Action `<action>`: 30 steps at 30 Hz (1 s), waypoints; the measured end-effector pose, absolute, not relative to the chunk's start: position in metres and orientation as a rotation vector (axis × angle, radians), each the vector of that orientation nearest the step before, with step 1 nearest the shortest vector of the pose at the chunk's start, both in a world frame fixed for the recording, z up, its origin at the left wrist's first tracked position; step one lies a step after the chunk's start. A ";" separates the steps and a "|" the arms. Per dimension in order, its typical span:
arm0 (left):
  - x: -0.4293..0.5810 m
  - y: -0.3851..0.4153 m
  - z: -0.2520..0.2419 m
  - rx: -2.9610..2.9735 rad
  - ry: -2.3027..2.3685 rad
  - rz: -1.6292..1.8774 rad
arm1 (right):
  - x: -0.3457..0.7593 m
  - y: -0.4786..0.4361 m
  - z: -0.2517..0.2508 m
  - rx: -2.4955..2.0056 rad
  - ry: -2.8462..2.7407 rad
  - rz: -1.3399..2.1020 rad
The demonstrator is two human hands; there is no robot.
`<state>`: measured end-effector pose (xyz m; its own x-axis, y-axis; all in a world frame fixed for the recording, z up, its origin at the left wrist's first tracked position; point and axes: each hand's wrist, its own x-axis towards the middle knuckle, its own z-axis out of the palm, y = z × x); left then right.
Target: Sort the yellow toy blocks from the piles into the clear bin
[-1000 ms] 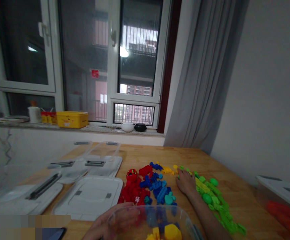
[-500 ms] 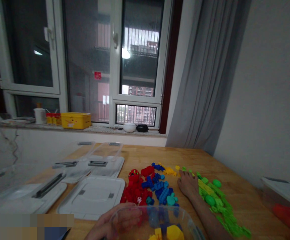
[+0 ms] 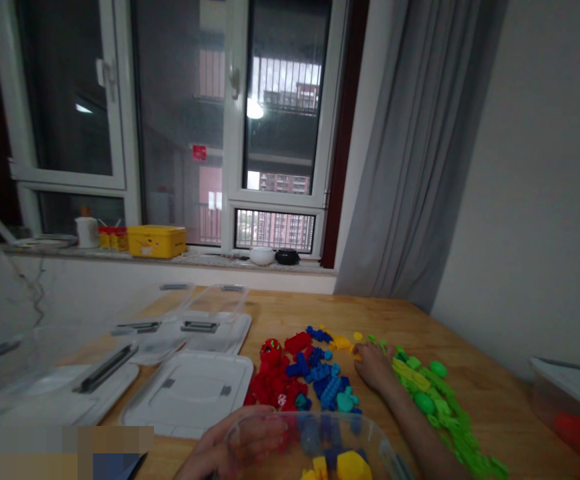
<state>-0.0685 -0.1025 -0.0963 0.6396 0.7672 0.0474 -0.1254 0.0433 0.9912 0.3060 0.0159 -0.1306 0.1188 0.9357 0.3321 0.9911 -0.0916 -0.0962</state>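
An empty-looking left hand (image 3: 240, 437) is resting with fingers nearly straight at the left wall of the clear plastic box (image 3: 320, 415), which is containing chunky yellow pieces (image 3: 354, 466). Beyond the box, the right hand (image 3: 373, 365) is bending its fingers near small yellow bits (image 3: 341, 343); I can't tell if it's gripping one. Knobbly blue pieces (image 3: 329, 390) are lying just past the box. Behind, a square red sticker (image 3: 199, 153) is showing unreadable marks.

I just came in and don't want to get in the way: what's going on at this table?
A person has both hands among colored plastic pieces. The left hand is at the left side of a clear box with yellow pieces in it. The right hand is down by loose yellow pieces on the table; whether it grips one is hard to tell. Red pieces and blue pieces lie left of that hand, green pieces to its right.
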 end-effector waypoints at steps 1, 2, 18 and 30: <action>-0.070 -0.100 -0.098 1.388 0.577 0.735 | 0.305 0.016 -0.129 -2.085 -1.909 -0.252; -0.071 -0.098 -0.100 1.405 0.565 0.726 | 0.304 0.017 -0.127 -2.066 -1.926 -0.239; -0.073 -0.097 -0.116 1.177 0.454 0.819 | 0.297 0.009 -0.116 -2.045 -1.956 0.020; -0.075 -0.088 -0.123 1.191 0.605 0.808 | 0.271 -0.028 -0.023 -1.293 -2.016 0.537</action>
<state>-0.0750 -0.0883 -0.1226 0.5857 0.8105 0.0035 -0.2248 0.1583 0.9615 0.2715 -0.0283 -0.0225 -0.2811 0.9058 0.3170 0.6282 0.4234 -0.6528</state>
